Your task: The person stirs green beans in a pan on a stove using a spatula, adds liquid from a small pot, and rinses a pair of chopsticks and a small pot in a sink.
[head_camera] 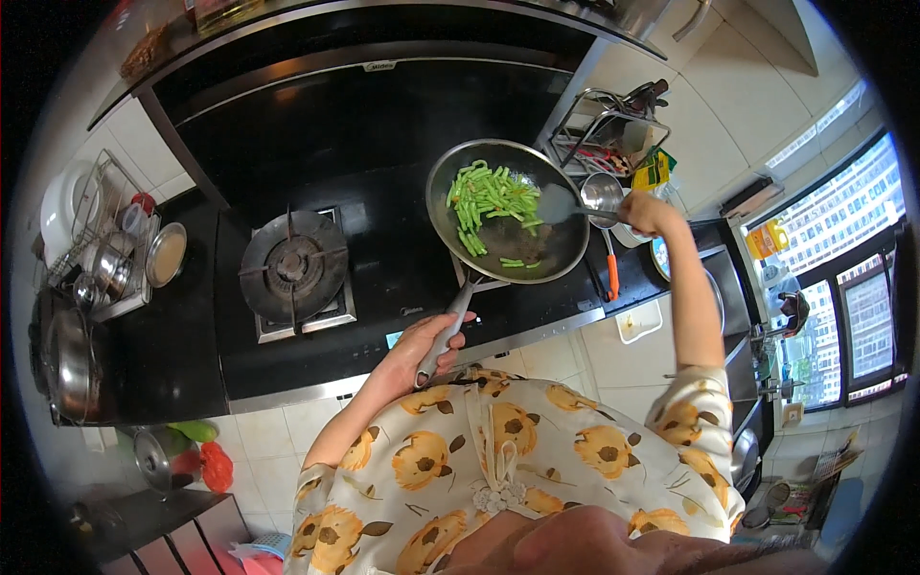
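Chopped green beans (pixel 492 195) lie mostly in the far left part of a dark frying pan (pixel 496 266), with a few pieces near its front rim. The pan rests over the right burner of the black gas hob (pixel 402 237). My left hand (pixel 424 350) grips the pan's grey handle (pixel 447 336) from the near side. Over the pan's right rim, my right hand (pixel 647 213) holds a spatula (pixel 559 205) by its dark handle. The spatula's blade is inside the pan, at the right edge of the beans.
At left, an iron pan support (pixel 293 266) covers the other burner, beside a dish rack (pixel 115 251). A metal ladle (pixel 602 195), an orange-handled tool (pixel 612 277) and a wire utensil rack (pixel 604 129) stand right of the pan. A range hood (pixel 374 93) spans the back.
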